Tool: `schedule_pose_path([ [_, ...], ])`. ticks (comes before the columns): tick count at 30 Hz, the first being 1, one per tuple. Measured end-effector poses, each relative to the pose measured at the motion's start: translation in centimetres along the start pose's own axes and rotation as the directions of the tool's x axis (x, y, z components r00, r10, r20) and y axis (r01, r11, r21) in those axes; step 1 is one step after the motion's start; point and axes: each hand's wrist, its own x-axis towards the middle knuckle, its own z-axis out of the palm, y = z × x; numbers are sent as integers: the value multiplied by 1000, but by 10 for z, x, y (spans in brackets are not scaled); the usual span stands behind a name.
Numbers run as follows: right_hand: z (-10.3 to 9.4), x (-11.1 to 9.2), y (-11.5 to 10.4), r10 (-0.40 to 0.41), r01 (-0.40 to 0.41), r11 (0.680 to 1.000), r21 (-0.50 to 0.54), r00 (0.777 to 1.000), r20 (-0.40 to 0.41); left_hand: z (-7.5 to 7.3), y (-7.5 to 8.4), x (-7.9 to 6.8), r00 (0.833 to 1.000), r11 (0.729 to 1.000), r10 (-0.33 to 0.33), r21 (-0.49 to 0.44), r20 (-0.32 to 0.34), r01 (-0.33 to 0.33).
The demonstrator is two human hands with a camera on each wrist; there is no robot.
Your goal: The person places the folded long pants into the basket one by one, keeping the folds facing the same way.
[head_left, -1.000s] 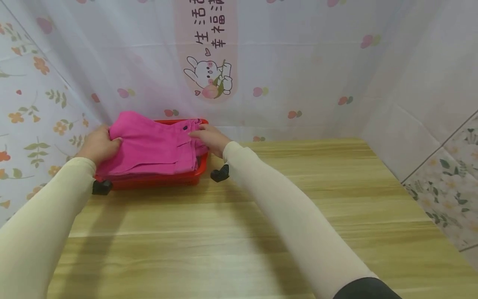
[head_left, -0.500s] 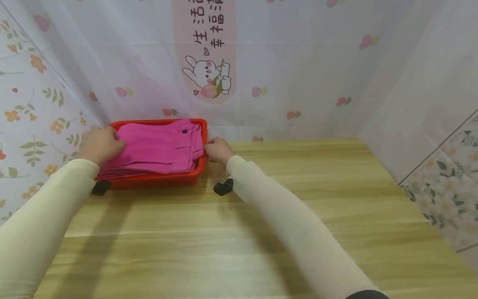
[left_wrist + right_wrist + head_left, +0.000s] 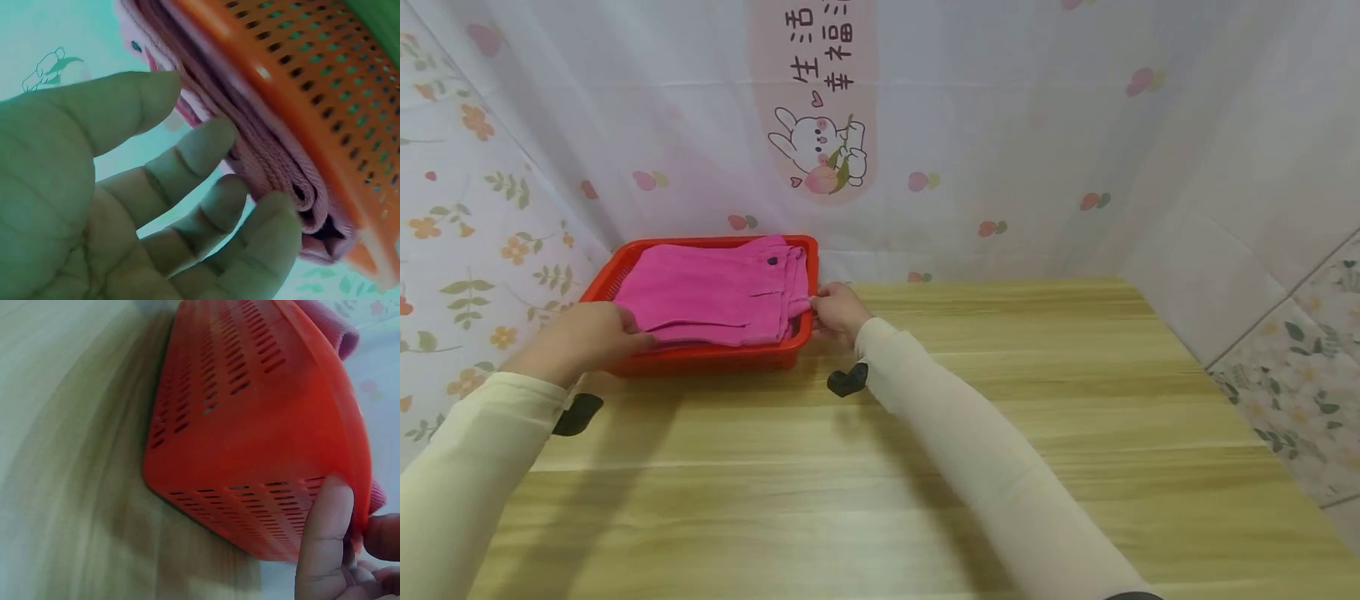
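Observation:
Folded pink pants (image 3: 700, 287) with a dark button lie in a red plastic basket (image 3: 752, 360) against the back curtain. My left hand (image 3: 583, 337) is at the basket's front left corner, its fingertips over the edge of the pants. In the left wrist view the fingers of that left hand (image 3: 181, 194) are spread and loosely bent in front of the folded layers. At the other end, my right hand (image 3: 838, 310) holds the basket's right rim. The right wrist view shows a finger (image 3: 328, 531) along the slotted outer wall and another digit at the rim.
The basket stands on a wood-grain table (image 3: 880, 467), at its far left. A white curtain (image 3: 1000, 150) with a rabbit print hangs behind, and a flowered curtain (image 3: 467, 250) closes the left side. Patterned tiles (image 3: 1300, 375) border the right.
The pants have settled flatter into the basket. My left hand has let go of them and moved toward the front left corner. My right hand has moved from the waistband to the basket's right rim.

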Motion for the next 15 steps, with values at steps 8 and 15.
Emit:
schedule_pose_path([
  [8, -1, -1, -5, -10, 8, 998, -65, 999, -32, 13, -9, 12, 1000, 1000, 23, 22, -18, -22],
  [15, 4, 2, -3, -29, 23, 993, -115, 998, -55, 24, -24, 30, 998, 1000, -18, 3, 57, 18],
])
